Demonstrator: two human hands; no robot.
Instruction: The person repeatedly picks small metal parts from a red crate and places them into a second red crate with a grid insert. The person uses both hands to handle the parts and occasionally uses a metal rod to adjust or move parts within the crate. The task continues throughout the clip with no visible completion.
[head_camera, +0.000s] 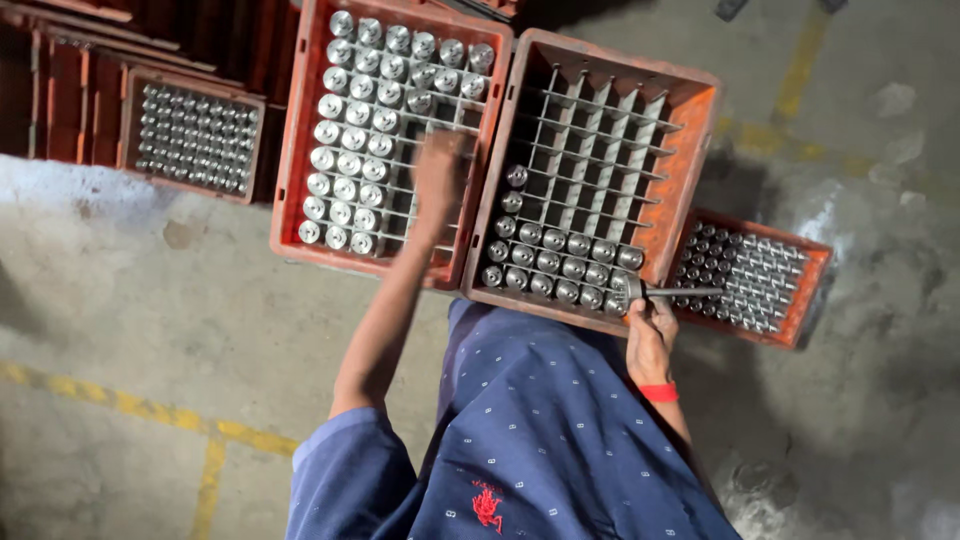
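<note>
On the concrete floor (150, 300), two orange gridded crates side by side, touching. Left crate (300, 130) nearly full of upright silver cylindrical parts (350, 160); right crate (700, 110) filled only along its near rows with like parts (560, 260), far cells bare. Left hand (440, 180) blurred with motion, over the near right corner of the left crate, down among the parts; fingers look curled, but whether closed on a piece cannot be told. Right hand (650, 335) at the near right corner of the right crate, closed around a metal part with a thin shaft (670, 292), shaft lying level and pointing right, head end just beside the last filled cell. Red band on that wrist. Third, smaller crate (810, 290) of shafted pieces just right of the hand, partly tucked under the right crate. Fourth crate (190, 135) of parts well apart, far left, against stacked orange crates.

Judged good practice here: tip each piece upright before lowering, one per cell, seated square between the dividers; fill rows in order from the near edge; keep the shaft clear of neighbouring parts to avoid knocks; steady the pick before lifting.
</note>
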